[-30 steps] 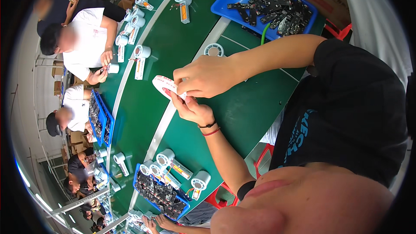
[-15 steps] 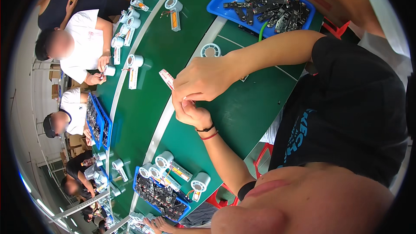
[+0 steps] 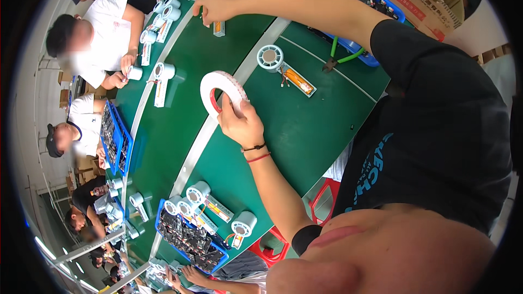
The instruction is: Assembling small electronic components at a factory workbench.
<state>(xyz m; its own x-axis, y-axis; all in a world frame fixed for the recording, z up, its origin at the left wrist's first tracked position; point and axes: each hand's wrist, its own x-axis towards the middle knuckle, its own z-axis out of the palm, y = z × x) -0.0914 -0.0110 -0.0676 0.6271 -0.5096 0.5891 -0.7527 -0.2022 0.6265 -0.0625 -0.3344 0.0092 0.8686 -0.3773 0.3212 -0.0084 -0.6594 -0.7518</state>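
My left hand [image 3: 241,126] has its grip closed on a white tape roll [image 3: 206,90], fingertips clamped on the ring's lower rim and the thumb against its side. The roll stands on edge above the green table [image 3: 305,136], just at 11 o'clock of that hand, with its open centre facing me. Held that way the band is free to turn and the loose end would be easy to find.

My right hand [image 3: 213,8] is stretched far out to 12 o'clock, fingers drawn together over a small white and orange part [image 3: 218,27] lying on the table. I cannot tell whether that grip is actually pinching anything or only touching down.

At 2 o'clock of the roll sits a round white unit with an orange pack [image 3: 283,68], laid flat within easy reach. Beyond it, green-handled cutters [image 3: 342,57] lie beside the blue tray [image 3: 376,61] of dark parts, parked out of the working space but close by.
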